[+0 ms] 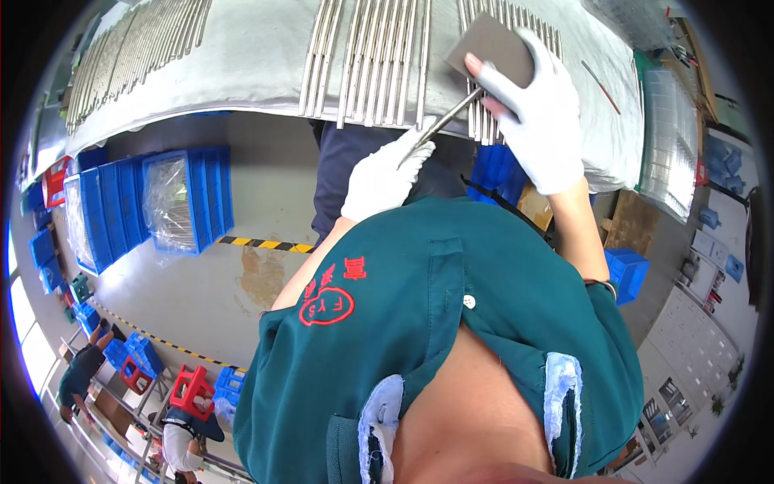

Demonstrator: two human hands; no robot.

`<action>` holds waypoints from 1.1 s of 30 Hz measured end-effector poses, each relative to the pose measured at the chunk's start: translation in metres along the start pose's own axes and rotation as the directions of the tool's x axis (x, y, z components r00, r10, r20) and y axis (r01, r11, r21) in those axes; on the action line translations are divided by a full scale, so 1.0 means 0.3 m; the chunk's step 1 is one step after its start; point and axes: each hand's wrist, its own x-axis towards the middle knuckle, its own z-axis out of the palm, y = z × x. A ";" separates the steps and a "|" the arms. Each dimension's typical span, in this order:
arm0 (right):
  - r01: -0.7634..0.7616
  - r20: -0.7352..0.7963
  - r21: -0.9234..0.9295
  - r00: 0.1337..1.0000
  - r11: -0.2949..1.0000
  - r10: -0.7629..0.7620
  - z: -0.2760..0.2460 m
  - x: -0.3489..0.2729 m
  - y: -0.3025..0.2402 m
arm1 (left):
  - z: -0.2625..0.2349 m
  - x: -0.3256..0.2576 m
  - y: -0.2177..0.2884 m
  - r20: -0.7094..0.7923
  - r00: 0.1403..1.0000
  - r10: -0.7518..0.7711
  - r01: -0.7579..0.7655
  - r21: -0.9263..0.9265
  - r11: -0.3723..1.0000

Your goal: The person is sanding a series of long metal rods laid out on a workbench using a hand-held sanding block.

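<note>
A thin shiny metal rod (pixel 448 118) slants up from my left hand toward my right one. My left hand (pixel 382 179), in a white glove with bare fingertips hard to make out, is closed round its lower end at the table's near edge. My right hand (pixel 547 121), also gloved with some fingertips bare, grips a flat grey-brown sanding sponge (pixel 496 48). The rod's upper end meets the fingers below the sponge; whether the sponge touches it is hidden. Rows of similar metal rods (pixel 380 64) lie side by side on the white-covered table (pixel 258 73) in front of me.
More rods (pixel 141 48) lie at the table's far left. A thin red-and-grey stick (pixel 601 85) rests to the right. Blue crates (pixel 189 194) with plastic wrap stand on the floor at left, near yellow-black tape (pixel 266 244). Two people are at the lower left, by a red stool (pixel 192 391).
</note>
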 end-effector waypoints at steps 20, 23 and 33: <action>-0.125 0.244 0.025 0.963 0.992 0.115 -0.149 -0.190 0.053 | 0.014 -0.010 -0.073 -0.117 0.975 0.189 -0.156 0.243 0.957; -0.040 0.137 0.039 0.990 0.998 0.035 -0.120 -0.166 0.056 | 0.016 -0.006 -0.088 -0.180 0.927 0.328 -0.282 0.240 0.929; -0.035 0.302 0.000 0.953 0.999 0.033 -0.160 -0.020 0.009 | 0.003 -0.010 -0.070 -0.182 0.950 0.254 -0.197 0.283 0.939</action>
